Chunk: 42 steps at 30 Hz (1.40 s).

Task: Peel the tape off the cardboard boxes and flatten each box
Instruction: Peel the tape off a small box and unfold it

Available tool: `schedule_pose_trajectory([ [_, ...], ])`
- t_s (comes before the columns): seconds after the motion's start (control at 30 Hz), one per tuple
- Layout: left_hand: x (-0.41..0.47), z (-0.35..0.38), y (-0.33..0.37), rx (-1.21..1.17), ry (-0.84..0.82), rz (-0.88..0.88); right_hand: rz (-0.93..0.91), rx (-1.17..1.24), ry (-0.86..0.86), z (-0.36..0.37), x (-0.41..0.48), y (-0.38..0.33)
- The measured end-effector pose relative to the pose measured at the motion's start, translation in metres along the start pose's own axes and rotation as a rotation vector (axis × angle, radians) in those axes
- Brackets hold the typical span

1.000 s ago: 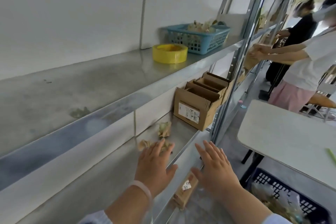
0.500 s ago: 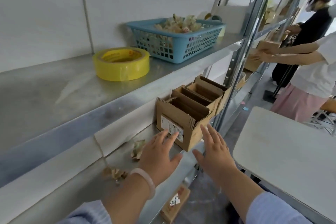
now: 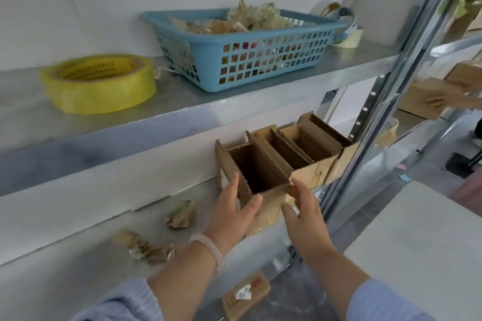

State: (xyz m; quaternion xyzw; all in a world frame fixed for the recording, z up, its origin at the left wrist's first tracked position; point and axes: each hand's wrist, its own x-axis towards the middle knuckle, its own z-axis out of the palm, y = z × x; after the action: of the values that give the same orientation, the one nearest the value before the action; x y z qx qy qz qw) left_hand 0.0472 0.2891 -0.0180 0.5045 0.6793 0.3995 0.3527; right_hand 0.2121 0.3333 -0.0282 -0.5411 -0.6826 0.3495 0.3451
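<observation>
Left hand (image 3: 234,214), right hand (image 3: 305,212) on box (image 3: 272,202)

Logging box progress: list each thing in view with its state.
front box: upright, top open, unflattened.
left hand: grips the front box.
right hand: touches its right edge.
rear boxes: upright, open, unflattened.
yellow tape roll: lying flat.
blue basket: filled with crumpled scraps.
crumpled wads: loose on lower shelf.
</observation>
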Motion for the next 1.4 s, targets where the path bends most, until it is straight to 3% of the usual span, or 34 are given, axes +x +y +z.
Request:
schedule_pose_trajectory([
  [0.07,-0.003,-0.003,-0.001,-0.108,0.064,-0.038,0.077,0.16,-0.028,-0.001,0.01,0.002],
  [0.17,-0.005,-0.013,-0.001,-0.139,0.149,-0.107,0.149,0.22,-0.215,0.004,0.026,0.002],
  [0.3,-0.005,-0.032,0.0,-0.014,0.178,-0.148,0.11,0.191,-0.393,0.02,0.034,-0.004],
  [0.47,-0.001,-0.057,-0.003,-0.042,0.147,-0.285,0.025,0.241,-0.556,0.029,0.021,-0.007],
  [0.73,-0.013,-0.064,-0.012,0.051,0.059,-0.37,-0.283,0.037,-0.559,0.044,0.015,0.0],
  [0.87,-0.028,-0.066,-0.017,-0.127,0.082,-0.318,0.006,0.151,-0.469,0.048,0.022,0.011],
  [1.0,-0.046,-0.057,-0.03,-0.291,0.089,-0.269,0.412,0.257,-0.57,0.047,0.025,0.027],
  [1.07,-0.053,-0.052,-0.036,-0.388,0.105,-0.252,0.458,0.408,-0.532,0.045,0.024,0.029],
  [1.17,-0.062,-0.049,-0.046,-0.559,0.101,-0.252,0.393,0.514,-0.412,0.039,0.03,0.024],
  [1.33,-0.069,-0.038,-0.052,-0.601,0.018,-0.307,0.201,0.608,-0.507,0.025,0.041,0.002],
  [1.4,-0.069,-0.032,-0.053,-0.579,0.02,-0.34,0.083,0.521,-0.491,0.018,0.044,-0.008],
])
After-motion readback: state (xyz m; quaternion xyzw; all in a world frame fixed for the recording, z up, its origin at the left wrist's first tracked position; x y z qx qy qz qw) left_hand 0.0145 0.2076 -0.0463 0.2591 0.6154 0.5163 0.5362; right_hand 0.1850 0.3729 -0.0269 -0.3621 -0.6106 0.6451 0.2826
